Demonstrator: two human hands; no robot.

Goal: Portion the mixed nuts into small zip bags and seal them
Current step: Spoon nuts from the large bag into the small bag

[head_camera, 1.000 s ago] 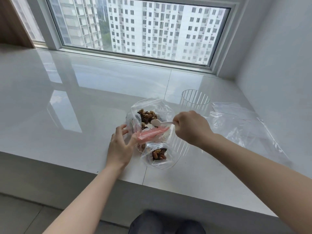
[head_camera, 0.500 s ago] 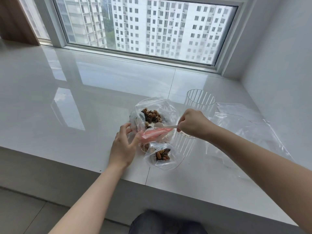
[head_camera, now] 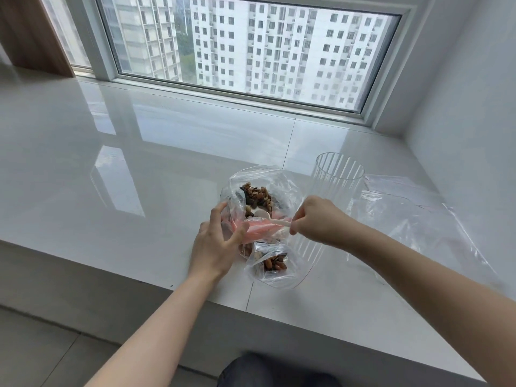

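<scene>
Spoon [head_camera: 275, 220] now lower over small zip bag [head_camera: 259, 229], both hands' fingers [head_camera: 240, 229] pinching.

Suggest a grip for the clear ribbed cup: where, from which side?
Wrap fingers round the ribbed cup's upper wall, coming from its right or far side. It stands upright, mouth open; the right hand and bags of nuts crowd its left.

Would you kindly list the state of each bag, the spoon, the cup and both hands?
large nut bag: open, holding nuts
small zip bag: lying on the counter, some nuts inside
white spoon: held over the bags
clear cup: upright, empty
flat bags: lying empty
left hand: holding a pink-topped bag
right hand: pinching the spoon handle
</scene>
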